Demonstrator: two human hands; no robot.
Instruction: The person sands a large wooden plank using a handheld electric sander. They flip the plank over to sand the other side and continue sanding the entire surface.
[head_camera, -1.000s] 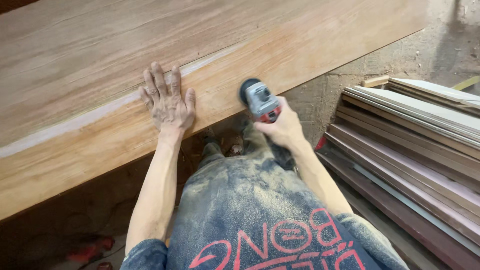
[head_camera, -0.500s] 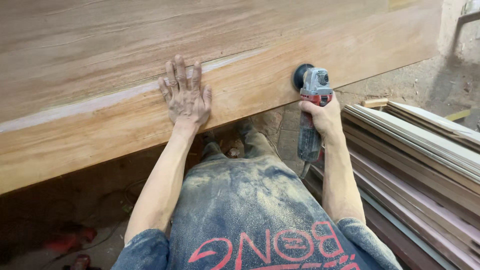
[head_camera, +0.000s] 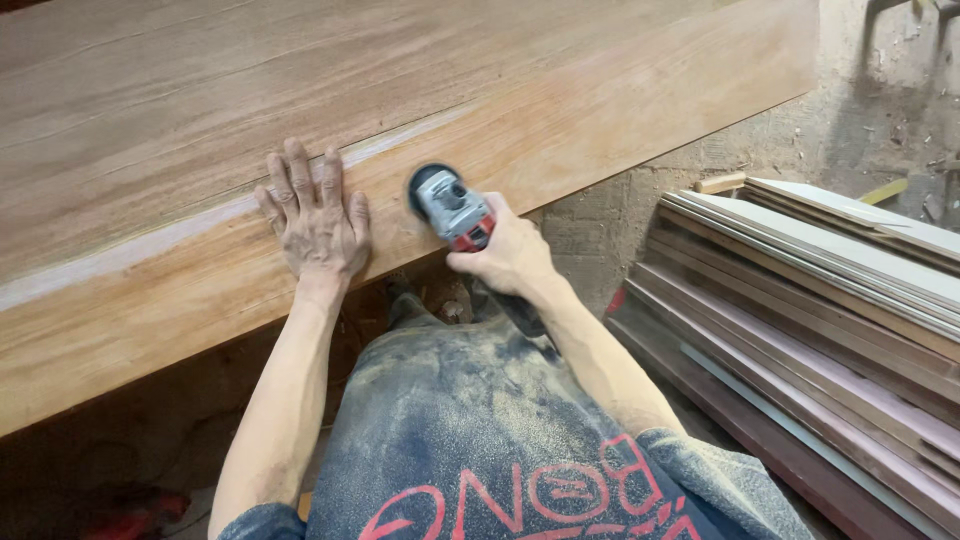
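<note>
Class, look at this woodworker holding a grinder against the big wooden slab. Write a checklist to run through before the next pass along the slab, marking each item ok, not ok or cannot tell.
1. Left hand flat on the slab, apart from the disc: ok.
2. Right hand has a full grip on the grinder: ok.
3. Disc touching the slab's edge: cannot tell.
4. Gloves worn: not ok, both hands bare.
5. Stacked boards apart from the right arm: ok.

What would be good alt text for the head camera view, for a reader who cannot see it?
Seen from above, a person's right hand presses a grey and red angle grinder to a large wooden slab, while the left hand lies flat on it. Stacked boards lie at the right.
</note>
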